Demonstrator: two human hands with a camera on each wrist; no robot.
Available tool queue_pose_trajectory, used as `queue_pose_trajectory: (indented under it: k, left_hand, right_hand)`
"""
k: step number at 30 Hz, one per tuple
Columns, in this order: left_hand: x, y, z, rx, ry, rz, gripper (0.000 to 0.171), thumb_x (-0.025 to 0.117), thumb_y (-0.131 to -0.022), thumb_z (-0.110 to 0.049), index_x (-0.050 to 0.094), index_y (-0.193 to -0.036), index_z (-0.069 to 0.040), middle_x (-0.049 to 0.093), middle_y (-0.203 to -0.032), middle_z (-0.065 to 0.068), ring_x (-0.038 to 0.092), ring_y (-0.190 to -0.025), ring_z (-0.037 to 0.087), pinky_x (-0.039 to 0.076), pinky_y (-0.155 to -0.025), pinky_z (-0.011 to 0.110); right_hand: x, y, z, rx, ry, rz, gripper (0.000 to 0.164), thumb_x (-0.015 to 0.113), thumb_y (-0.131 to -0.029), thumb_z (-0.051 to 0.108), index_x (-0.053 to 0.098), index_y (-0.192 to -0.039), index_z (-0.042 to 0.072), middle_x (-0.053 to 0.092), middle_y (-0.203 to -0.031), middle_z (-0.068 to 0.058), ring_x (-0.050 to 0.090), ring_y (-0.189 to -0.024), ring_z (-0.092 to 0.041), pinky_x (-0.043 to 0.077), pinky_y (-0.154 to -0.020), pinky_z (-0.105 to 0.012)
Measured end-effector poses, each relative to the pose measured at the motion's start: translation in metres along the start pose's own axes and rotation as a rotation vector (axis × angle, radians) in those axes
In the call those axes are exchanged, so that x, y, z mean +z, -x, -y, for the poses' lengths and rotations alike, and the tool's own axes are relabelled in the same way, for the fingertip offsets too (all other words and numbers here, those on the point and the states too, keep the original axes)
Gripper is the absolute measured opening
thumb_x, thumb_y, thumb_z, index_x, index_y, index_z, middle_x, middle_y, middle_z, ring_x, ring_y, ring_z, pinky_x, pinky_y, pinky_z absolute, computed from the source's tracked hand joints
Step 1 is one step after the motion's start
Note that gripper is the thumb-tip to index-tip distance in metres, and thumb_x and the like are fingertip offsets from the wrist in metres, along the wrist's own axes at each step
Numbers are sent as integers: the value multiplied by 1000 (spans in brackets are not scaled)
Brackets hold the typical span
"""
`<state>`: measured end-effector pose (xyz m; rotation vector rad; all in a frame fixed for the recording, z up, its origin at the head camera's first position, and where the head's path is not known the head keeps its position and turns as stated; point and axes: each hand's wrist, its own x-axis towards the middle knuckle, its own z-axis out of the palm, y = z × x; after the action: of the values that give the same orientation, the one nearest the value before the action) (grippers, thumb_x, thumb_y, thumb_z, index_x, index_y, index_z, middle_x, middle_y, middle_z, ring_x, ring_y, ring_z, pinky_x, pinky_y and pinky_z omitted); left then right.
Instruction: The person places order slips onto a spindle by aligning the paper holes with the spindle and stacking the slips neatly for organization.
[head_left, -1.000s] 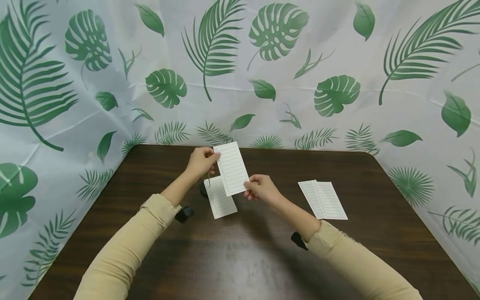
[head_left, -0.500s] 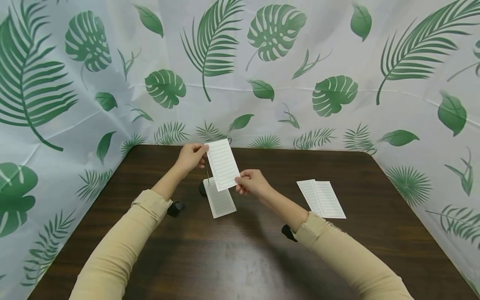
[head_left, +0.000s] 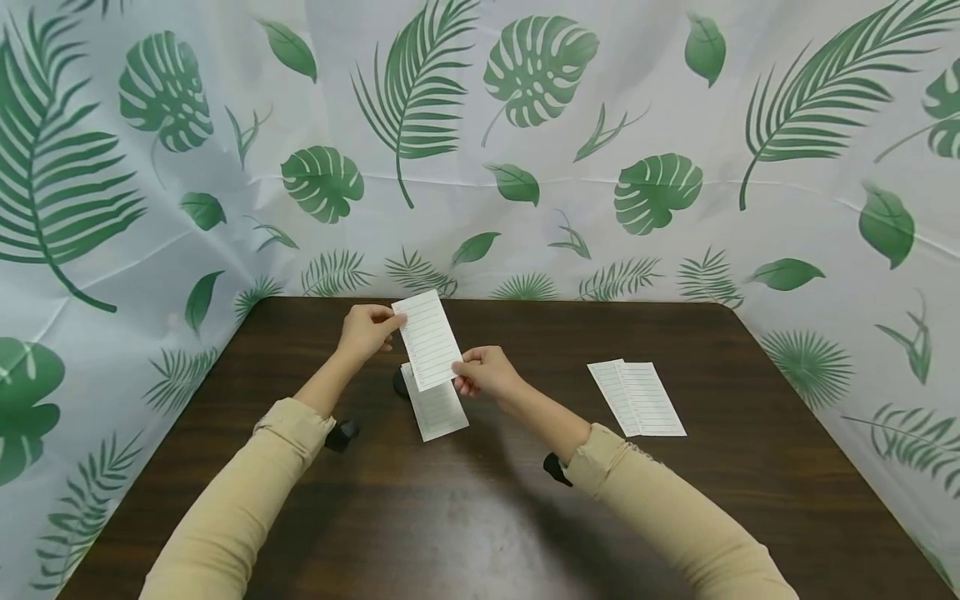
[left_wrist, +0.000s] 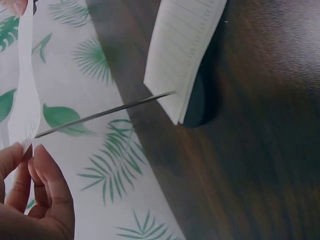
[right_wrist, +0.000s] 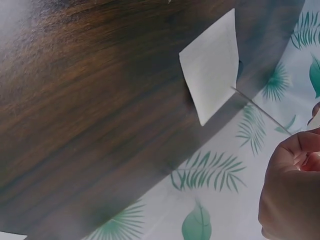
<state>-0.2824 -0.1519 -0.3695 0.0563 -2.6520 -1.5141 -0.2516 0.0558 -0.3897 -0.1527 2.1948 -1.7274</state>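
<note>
A lined white paper slip (head_left: 429,340) is held up between both hands. My left hand (head_left: 364,333) pinches its upper left corner between thumb and fingers, and my right hand (head_left: 487,372) pinches the lower right corner. In the left wrist view, a thin metal bill spike (left_wrist: 107,114) rises at a slant, its tip meeting the slip (left_wrist: 26,100) beside my left fingertips; whether it pierces the slip I cannot tell. Lower on the spike sit lined slips (head_left: 444,418), with its dark round base (head_left: 399,383) partly hidden behind them.
Two overlapping lined slips (head_left: 654,402) lie on the right of the dark wooden table (head_left: 480,517). A white curtain with green leaves (head_left: 450,200) hangs behind the table. Black straps (head_left: 342,435) sit at both wrists.
Both hands have moved left with the slip, bringing it over the spike. It rose a little, then came down slightly. The slips on the table stay put; the view shifts a little.
</note>
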Motion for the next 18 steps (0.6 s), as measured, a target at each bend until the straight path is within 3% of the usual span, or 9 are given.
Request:
queue_pose_trajectory:
  k: [4,9,15,18]
  left_hand:
    - [0,-1,6,-20,16,-14,32,58,-94,-26,66,-108,2,61,-89,9,59,-74,21,57,-57,21]
    - [1,-1,11,-35,30,-7,34,58,-94,-27,66,-112,1,63,-101,16,57,-71,15,60,-63,27]
    - [5,-1,13,-48,19,-18,35,59,-93,-28,65,-112,1,63,-109,20,62,-82,26,61,-66,31]
    - [6,0,14,-52,38,-19,35,60,-92,-28,66,-111,1,63,-107,19,62,-81,25,61,-70,35]
  right_hand:
    - [3,-3,0,0,1,-1,11,54,-93,3,57,-86,-6,54,-52,2,49,-44,-5,42,-45,-17]
    - [5,-3,-1,6,-2,12,11,53,-93,2,56,-87,-6,54,-51,3,49,-44,-5,42,-45,-16]
    - [7,-2,-1,2,-4,23,11,53,-93,2,56,-88,-7,54,-51,2,49,-44,-5,42,-44,-16]
    - [8,-2,-2,3,0,21,11,53,-93,2,56,-88,-7,53,-51,2,49,-44,-5,41,-44,-16]
